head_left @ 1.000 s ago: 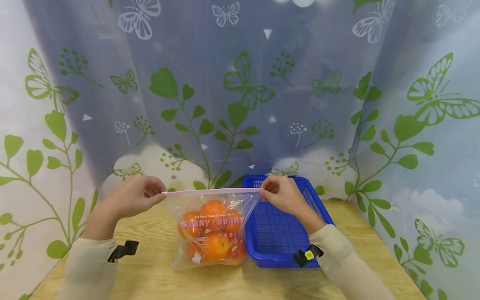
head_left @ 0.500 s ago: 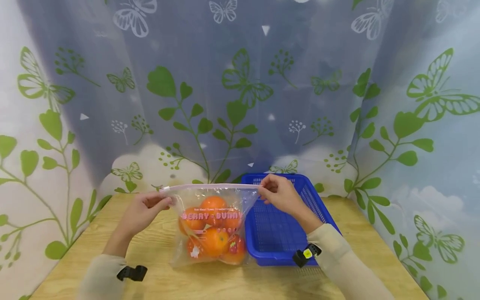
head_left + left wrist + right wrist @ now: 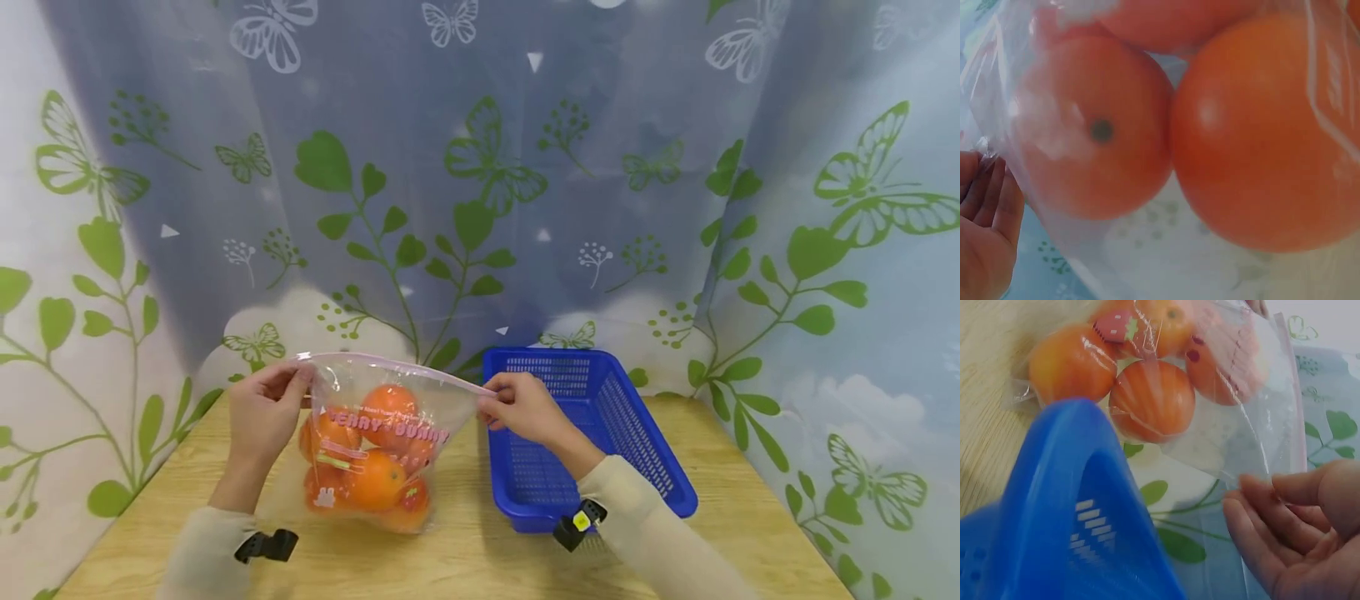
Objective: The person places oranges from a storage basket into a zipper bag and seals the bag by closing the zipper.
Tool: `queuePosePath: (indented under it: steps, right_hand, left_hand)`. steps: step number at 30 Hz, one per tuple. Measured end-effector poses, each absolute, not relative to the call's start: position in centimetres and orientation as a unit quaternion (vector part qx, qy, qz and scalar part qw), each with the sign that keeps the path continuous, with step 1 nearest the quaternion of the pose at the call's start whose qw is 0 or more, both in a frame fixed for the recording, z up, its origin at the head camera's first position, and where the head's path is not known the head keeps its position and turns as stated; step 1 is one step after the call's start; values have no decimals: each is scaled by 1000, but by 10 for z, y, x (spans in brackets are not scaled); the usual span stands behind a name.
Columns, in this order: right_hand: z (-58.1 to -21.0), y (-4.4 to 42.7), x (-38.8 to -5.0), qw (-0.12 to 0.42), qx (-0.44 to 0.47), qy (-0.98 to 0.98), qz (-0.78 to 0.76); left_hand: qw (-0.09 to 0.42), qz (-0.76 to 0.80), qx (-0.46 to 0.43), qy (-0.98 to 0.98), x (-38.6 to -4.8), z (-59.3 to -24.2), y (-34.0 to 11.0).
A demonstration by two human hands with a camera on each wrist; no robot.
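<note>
A clear zip bag point(image 3: 442, 404) with a pink top strip and pink "Berry Bunny" print holds several oranges point(image 3: 377, 481). My left hand point(image 3: 262, 417) pinches its upper left edge just below the strip's end. At the opposite top corner, the thumb and fingers of my right hand point(image 3: 525, 408) grip the bag. The top strip slopes down toward the right. In the left wrist view, oranges point(image 3: 1097, 128) fill most of the picture through the plastic, with the left hand point(image 3: 988, 219) at the edge. The right wrist view has the right hand point(image 3: 1297, 525) pinching the bag's corner.
A blue perforated plastic basket point(image 3: 555, 521) stands right of the bag on the wooden table point(image 3: 450, 567). Its rim point(image 3: 1072, 419) comes close to the right wrist camera. A curtain point(image 3: 420, 275) printed with leaves and butterflies surrounds the table on the back and sides.
The bag of oranges has moved left, away from the basket, and its top strip has tilted. My right hand has moved left with it; my left hand has shifted its hold near the corner.
</note>
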State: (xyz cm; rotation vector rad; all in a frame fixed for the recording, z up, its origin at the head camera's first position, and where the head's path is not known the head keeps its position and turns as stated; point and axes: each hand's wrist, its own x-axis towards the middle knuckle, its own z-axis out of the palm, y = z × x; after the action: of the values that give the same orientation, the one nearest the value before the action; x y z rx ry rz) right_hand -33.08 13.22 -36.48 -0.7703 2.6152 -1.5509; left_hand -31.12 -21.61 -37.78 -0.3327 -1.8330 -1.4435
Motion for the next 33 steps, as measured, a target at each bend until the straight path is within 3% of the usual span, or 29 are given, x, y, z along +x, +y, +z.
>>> queuePosePath:
  steps: [3,5,9,12,16,26,33]
  right_hand:
    - [-361,121,-329,-42,-251,850,-460]
    - [-358,113,-327,-43,-245,852,-461]
    - [-356,94,-328,25,-216,813,-540]
    - [-361,80,-335,76,-187,784,-586]
    - [-374,62,-348,104,-153,781,-597]
    - [-398,29,-375,112,-65,808,-575]
    - [-413,22,-371,166,-115,834,-513]
  left_hand:
    - [406,-537,-117,-730,-304,-374,-227]
    - [412,-518,-104,-742,-300,-372,-235]
    - [387,-484,-68,-782,-297,-371,-251]
    - [342,-455,-41,-821,-298,-374,-264]
    - [264,-421,-24,-868,-305,-384,-282]
    - [138,-373,-34,-917,-338,-407,-311]
    - [32,-289,-59,-955,-341,-413,-318]
